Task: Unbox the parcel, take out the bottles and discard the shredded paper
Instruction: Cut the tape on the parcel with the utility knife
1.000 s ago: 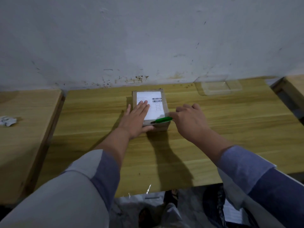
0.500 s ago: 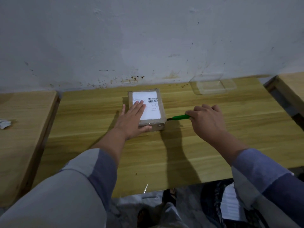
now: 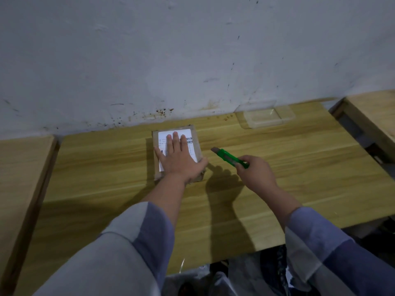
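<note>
Against a stained grey wall, the wooden tabletop (image 3: 277,167) is carrying the sealed parcel (image 3: 195,133) at centre, left hand (image 3: 181,161) pressing flat, fingers spread, while the right hand (image 3: 255,175), fingers gripping a green utility knife (image 3: 229,158) at the parcel's three o'clock, should be slicing the tape shallowly, away from the holding hand.

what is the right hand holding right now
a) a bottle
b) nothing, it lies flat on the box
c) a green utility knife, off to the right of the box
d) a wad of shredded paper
c: the right hand grips a green utility knife, apart from the cardboard box, which the left hand presses flat.
</note>
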`<state>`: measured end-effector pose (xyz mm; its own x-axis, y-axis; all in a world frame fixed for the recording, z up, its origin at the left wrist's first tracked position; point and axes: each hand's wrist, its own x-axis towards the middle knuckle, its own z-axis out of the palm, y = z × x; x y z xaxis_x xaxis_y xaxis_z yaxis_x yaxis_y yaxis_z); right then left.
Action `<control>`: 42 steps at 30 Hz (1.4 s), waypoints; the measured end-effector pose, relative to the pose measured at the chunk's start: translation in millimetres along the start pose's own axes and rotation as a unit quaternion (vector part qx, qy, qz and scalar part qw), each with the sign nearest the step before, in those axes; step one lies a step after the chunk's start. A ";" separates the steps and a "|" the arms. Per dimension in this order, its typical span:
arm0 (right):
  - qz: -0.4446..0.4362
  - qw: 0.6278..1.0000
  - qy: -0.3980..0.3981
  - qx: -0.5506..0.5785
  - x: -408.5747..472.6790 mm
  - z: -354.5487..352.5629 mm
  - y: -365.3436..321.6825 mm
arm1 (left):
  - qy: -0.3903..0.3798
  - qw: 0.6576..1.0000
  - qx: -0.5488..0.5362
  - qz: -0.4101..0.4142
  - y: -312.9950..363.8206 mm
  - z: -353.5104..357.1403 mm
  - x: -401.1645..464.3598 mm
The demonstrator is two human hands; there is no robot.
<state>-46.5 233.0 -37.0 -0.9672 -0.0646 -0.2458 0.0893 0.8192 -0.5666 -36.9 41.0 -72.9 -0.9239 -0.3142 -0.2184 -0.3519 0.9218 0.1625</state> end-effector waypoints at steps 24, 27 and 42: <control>0.100 0.936 -0.103 0.320 24.3 41.5 -44.4 | 0.059 0.997 0.024 0.039 -18.8 8.9 -1.4; 0.105 0.928 -0.103 0.342 23.6 42.1 -46.8 | 0.061 0.997 0.024 0.038 -18.2 9.6 -1.3; 0.126 0.912 -0.091 0.380 15.0 39.6 -44.8 | 0.059 0.997 0.022 0.036 -17.6 11.5 0.4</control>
<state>-55.7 172.8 -46.4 -0.8440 -0.0781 -0.5306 0.5092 0.1938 -0.8386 -29.3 27.2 -86.9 -0.9588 -0.2690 -0.0918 -0.2794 0.9513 0.1302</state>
